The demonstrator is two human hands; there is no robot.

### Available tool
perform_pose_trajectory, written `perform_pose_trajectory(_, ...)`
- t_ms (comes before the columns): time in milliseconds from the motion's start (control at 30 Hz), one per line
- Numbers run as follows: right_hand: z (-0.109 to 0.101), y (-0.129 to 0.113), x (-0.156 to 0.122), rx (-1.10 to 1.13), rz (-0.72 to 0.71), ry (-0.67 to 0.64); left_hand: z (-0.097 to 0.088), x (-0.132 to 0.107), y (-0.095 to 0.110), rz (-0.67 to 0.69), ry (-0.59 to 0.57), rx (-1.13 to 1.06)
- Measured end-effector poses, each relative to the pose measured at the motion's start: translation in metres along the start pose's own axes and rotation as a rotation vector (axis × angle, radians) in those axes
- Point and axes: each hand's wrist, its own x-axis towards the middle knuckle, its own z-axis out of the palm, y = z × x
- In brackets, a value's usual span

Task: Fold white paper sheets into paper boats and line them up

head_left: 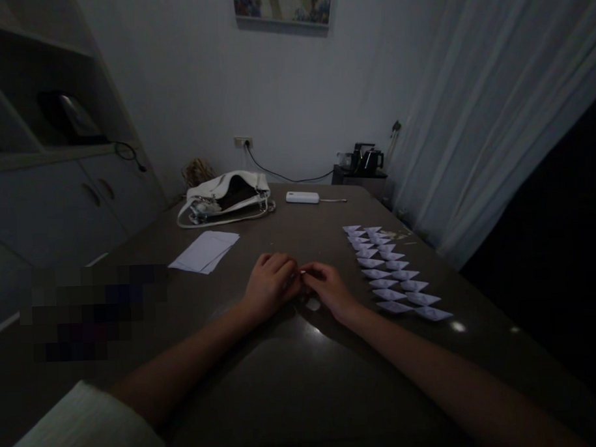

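My left hand (pixel 271 284) and my right hand (pixel 328 286) meet at the middle of a dark table (pixel 293 373), fingers curled and pinched together over a small piece of white paper (pixel 302 273) that shows only as a sliver between them. To the right of my right hand lie several folded white paper boats (pixel 392 272) in two rows. A stack of white paper sheets (pixel 204 251) lies to the left, beyond my left hand.
A white handbag (pixel 226 196) lies open at the table's far end, beside a white power bank (pixel 302 197) with a cable. A cabinet with shelves stands on the left, a white curtain (pixel 475 113) on the right. A black appliance (pixel 367 159) sits by the far wall.
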Motion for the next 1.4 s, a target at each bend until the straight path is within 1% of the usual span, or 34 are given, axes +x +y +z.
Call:
perform_pose_trajectory(167, 0.0005, 0.0009, 0.0010, 0.036, 0.014, 0.020, -0.0025, 0.0002, 0.0029, 0.009, 0.004, -0.016)
perform_pose_trajectory(233, 0.0003, 0.0005, 0.0013, 0.053, 0.014, 0.023, -0.0039, 0.0007, 0.0044, -0.013, -0.001, -0.053)
perform_pose_trajectory(400, -0.0012, -0.0018, 0.0020, 0.108, 0.033, 0.066, -0.0050, 0.0031, 0.0040, -0.205, 0.062, -0.262)
perform_pose_trajectory(467, -0.0019, -0.0016, 0.0028, 0.143, 0.048, 0.082, -0.0038, 0.0041, 0.0015, -0.262, 0.040, -0.363)
perform_pose_trajectory(533, -0.0023, -0.0007, 0.0037, 0.169, 0.049, 0.085, -0.0017, 0.0045, -0.0015, -0.290, -0.003, -0.453)
perform_pose_trajectory(633, -0.0024, 0.0008, 0.0044, 0.187, 0.026, 0.085, 0.0018, 0.0044, -0.0045, -0.291, -0.031, -0.546)
perform_pose_trajectory(800, -0.0023, 0.0017, 0.0040, 0.185, 0.018, 0.053, 0.0020, 0.0047, -0.0028, -0.255, -0.020, -0.615)
perform_pose_trajectory(967, -0.0021, 0.0015, 0.0051, 0.162, 0.019, 0.077, -0.0006, 0.0053, -0.0006, -0.213, -0.017, -0.632)
perform_pose_trajectory(1100, -0.0017, 0.0006, 0.0056, 0.144, 0.032, 0.072, -0.0007, 0.0046, -0.0008, -0.209, -0.025, -0.631)
perform_pose_trajectory(1400, -0.0039, 0.0053, 0.0048, 0.096, 0.009, 0.048, 0.0022, 0.0042, -0.0023, -0.205, -0.024, -0.620)
